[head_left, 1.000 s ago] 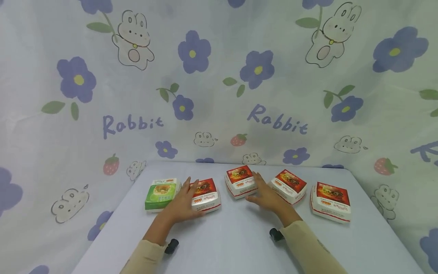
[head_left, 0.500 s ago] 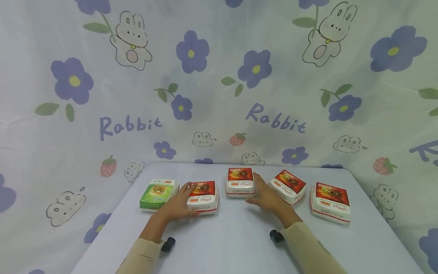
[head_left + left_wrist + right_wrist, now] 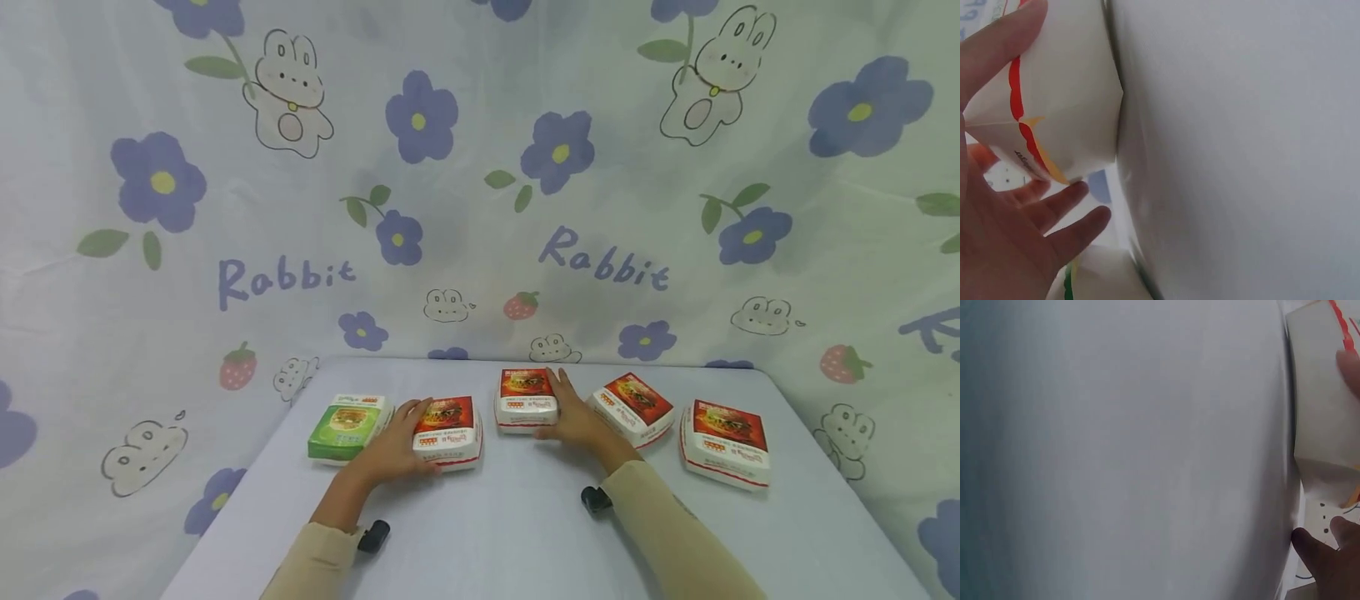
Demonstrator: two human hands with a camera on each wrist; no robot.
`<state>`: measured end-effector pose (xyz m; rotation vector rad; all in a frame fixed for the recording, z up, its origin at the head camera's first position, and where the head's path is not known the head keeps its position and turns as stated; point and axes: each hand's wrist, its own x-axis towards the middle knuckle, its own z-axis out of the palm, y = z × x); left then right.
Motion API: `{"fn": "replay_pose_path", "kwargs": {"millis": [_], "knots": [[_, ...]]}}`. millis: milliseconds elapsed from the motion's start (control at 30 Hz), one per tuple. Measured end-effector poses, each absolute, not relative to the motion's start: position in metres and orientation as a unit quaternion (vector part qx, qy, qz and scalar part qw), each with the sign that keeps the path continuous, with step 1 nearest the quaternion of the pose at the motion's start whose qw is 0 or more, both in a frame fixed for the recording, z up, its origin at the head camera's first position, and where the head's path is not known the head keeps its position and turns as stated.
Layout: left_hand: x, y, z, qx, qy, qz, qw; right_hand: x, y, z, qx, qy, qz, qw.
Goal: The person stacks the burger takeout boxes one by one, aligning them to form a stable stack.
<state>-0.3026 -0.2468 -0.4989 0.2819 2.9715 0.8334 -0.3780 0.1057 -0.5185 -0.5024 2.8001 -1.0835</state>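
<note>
My left hand (image 3: 395,446) wraps round the left side of a red-and-white burger box (image 3: 448,429). Its thumb lies along the box's front and its fingers reach behind, some held off the side in the left wrist view. My right hand (image 3: 582,423) holds the right side of another red-and-white burger box (image 3: 527,410) at the back middle, thumb at the front, a fingertip at the top right corner. In the right wrist view, that box's white side (image 3: 1322,406) shows at the edge, with two fingers apart from it. Both boxes rest on the table.
A green-and-white burger box (image 3: 348,427) sits left of my left hand. Right of my right hand are a tilted red burger box (image 3: 633,408) and another at far right (image 3: 725,444). The white table (image 3: 510,533) ends at a rabbit-print curtain (image 3: 480,208).
Both held boxes have turned from slanted to nearly square with the table. The left one and the green box shifted slightly left. My right hand has moved a little left onto its box.
</note>
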Motion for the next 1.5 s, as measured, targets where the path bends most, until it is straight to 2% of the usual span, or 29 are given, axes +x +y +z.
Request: {"fn": "replay_pose_path", "kwargs": {"millis": [967, 1167, 1500], "knots": [[-0.306, -0.247, -0.488, 0.089, 0.945, 0.314, -0.025, -0.368, 0.107, -0.525, -0.122, 0.919, -0.375, 0.031], [-0.309, -0.238, -0.485, 0.095, 0.944, 0.315, -0.015, -0.365, 0.112, -0.526, -0.111, 0.924, -0.366, 0.009], [-0.306, -0.224, -0.472, 0.114, 0.946, 0.302, -0.031, -0.352, 0.121, -0.520, -0.118, 0.930, -0.347, -0.006]]}}
